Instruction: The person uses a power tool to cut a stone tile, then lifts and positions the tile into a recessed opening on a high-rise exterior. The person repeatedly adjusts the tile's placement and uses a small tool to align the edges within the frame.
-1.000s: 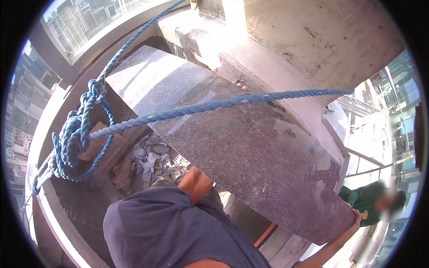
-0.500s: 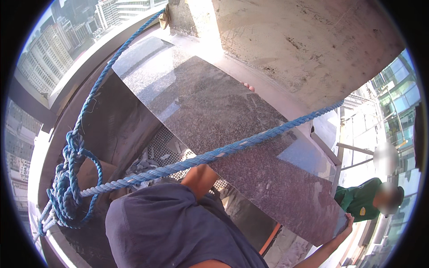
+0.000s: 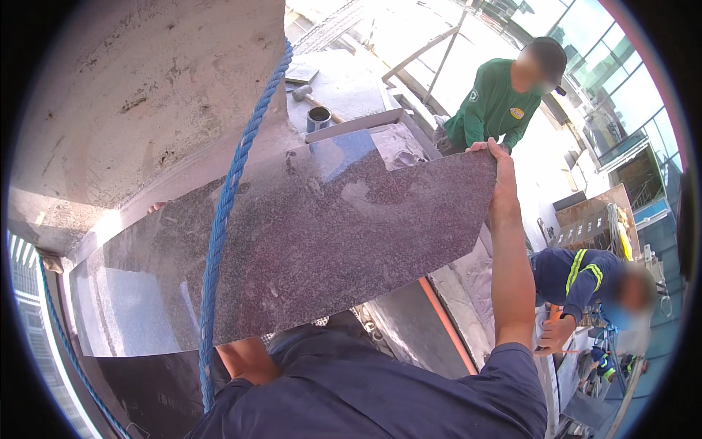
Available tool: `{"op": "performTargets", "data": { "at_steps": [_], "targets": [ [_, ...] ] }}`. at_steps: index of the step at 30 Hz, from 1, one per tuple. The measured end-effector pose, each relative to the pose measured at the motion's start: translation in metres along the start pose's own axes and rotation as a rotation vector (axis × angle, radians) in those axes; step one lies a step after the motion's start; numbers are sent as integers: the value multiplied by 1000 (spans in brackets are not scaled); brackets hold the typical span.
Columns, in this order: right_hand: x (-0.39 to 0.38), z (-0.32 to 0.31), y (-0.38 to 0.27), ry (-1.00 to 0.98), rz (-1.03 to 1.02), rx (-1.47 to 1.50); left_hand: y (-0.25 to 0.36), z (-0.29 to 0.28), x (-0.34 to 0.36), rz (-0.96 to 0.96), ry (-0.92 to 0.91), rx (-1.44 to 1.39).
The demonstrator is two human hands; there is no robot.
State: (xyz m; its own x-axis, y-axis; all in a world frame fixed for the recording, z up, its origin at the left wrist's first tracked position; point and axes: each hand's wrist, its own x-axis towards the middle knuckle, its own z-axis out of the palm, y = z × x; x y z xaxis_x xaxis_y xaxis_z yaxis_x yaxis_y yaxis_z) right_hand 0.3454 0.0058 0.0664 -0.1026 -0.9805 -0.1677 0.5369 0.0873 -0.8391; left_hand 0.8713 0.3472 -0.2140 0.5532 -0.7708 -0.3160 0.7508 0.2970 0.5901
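A long dark speckled stone slab (image 3: 351,227) with a glossy face lies tilted across the view in front of me. My right hand (image 3: 499,155) is closed around its right end, fingers over the edge. From below, my left forearm passes behind the slab, which hides most of that arm. Only the fingertips of my left hand (image 3: 156,208) show, curled over the slab's far edge. A thick blue rope (image 3: 232,179) runs across the slab's left part, between it and my view.
A rough concrete wall (image 3: 146,80) rises beyond the slab. A mallet (image 3: 311,97) and an open can (image 3: 319,117) sit on a ledge. A person in green (image 3: 491,99) stands beyond the slab's right end; another in navy (image 3: 581,274) bends at right. An orange pole (image 3: 446,322) lies below.
My view has swung to the right, bringing the ledge and the second person into sight. Both hands stay on the slab, and my right arm now shows fully.
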Motion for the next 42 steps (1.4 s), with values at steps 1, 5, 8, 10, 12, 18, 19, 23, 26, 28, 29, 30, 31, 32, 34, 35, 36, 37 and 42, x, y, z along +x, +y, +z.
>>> {"op": "performTargets", "data": {
  "at_steps": [1,5,8,10,12,18,19,23,26,28,29,30,31,32,34,35,36,37,42],
  "targets": [
    [5,13,5,30,11,10,6,19,3,26,-52,-10],
    [0,24,-5,96,39,4,15,93,1,68,-262,-65],
    [43,34,-8,36,47,-127,15,113,-3,75,-334,-134],
    [62,57,-5,19,58,-221,23,105,-18,79,-349,-209],
    [71,79,2,0,32,-255,29,98,-50,75,-351,-321],
    [153,74,25,-4,102,-208,31,89,-77,270,-353,-81],
    [159,76,35,-2,108,-178,31,75,-59,285,-352,-37],
    [189,62,58,-57,51,-309,31,125,-67,352,-30,176],
    [216,36,65,-70,66,-555,32,125,-61,314,48,152],
    [231,24,65,-58,113,-657,27,123,-56,303,31,156],
    [230,21,73,-95,60,-653,27,124,-55,299,31,160],
    [232,17,71,-76,94,-686,27,136,-63,293,41,166],
    [232,18,74,-52,116,-719,29,130,-63,296,61,165],
    [228,23,79,-64,99,-754,28,120,-61,298,82,162],
    [217,32,82,-84,57,-817,31,110,-60,292,97,189],
    [214,35,80,-110,66,-831,31,111,-59,283,89,219],
    [211,37,79,-135,75,-842,32,112,-57,273,80,252],
    [205,34,70,-144,89,-858,33,113,-60,269,94,265],
    [215,38,71,-87,121,-924,34,134,-58,240,178,286]
  ]
}}
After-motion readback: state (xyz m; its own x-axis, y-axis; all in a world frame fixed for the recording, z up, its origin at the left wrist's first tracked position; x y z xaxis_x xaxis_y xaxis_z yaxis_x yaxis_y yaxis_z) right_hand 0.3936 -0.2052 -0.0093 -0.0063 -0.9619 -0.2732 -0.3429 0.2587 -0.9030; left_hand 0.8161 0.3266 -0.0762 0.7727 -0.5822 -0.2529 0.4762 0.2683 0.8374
